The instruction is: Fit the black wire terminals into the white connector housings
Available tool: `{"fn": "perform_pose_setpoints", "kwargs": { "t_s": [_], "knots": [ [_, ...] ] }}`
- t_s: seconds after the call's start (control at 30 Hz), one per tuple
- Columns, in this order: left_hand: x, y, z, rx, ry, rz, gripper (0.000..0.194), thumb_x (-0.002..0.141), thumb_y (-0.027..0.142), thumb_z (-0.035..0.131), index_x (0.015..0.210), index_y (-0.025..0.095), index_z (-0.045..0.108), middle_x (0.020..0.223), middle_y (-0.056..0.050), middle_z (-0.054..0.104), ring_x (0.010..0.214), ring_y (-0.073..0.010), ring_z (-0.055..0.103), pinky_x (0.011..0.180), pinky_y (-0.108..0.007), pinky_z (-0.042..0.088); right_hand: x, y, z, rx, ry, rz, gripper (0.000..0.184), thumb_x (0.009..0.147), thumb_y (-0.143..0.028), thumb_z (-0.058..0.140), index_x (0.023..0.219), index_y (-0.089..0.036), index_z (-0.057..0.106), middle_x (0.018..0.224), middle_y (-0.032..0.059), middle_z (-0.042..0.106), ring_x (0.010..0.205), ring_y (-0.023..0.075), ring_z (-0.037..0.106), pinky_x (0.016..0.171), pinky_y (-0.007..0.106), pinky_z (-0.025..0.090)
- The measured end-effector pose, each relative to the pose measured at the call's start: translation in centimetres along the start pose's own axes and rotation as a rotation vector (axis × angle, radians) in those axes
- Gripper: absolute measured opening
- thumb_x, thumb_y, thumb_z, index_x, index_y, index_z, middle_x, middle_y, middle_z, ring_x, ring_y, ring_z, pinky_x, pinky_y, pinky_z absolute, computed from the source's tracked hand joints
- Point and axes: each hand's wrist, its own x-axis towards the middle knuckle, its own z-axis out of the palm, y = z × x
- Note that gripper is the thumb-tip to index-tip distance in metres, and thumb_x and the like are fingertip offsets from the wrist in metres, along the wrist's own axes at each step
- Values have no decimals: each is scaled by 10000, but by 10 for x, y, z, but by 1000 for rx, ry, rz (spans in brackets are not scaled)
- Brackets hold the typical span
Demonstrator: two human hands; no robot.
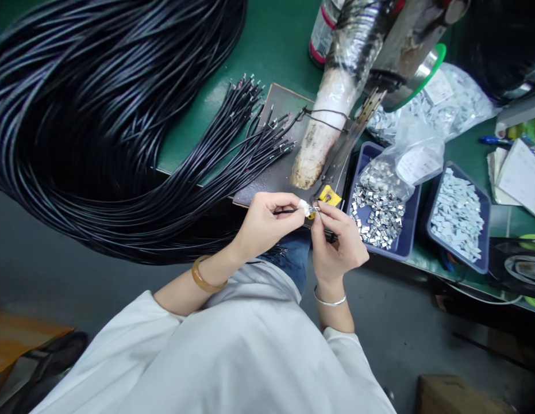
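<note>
Black cable (284, 211) is lying between the 2 hands, above the person's lap and just in front of the bench (276, 46). The left hand (271, 221) is pinching it close to its end, with a small white piece (303, 205) showing at the fingertips; this short hold is probably steadying a flexible length. The right hand (338, 238) is meeting it from the other side, thumb and forefinger set in a narrow pinch at the bright tip (312, 210), whose detail is too small to tell. Both hands are sitting nearly fingertip to fingertip, presumably for fine control.

Cable bundle (120, 207) is curving along the left, its bright ends fanning over a gray board (281, 102), likely so that single ends are staying easy to pick out. Beyond the right hand, 2 blue trays are standing near the bench edge: the nearer tray (414, 224) is holding shiny metal pieces (379, 221), the farther tray (487, 236) pale ones (459, 213). Separate trays are seemingly keeping the 2 kinds unmixed and within reach.
</note>
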Motion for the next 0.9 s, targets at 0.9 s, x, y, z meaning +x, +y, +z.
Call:
{"fn": "perform_pose_setpoints", "kwargs": {
  "t_s": [0.9],
  "knots": [
    [4,-2,3,56,41,20,109,744,193,669,676,129,724,590,-1,607,550,-78,499,516,-182,402,6,3,-1,48,-67,43,159,862,-109,673,957,-235,653,1015,8,773,916,156,761,823,315,635]
  ]
}}
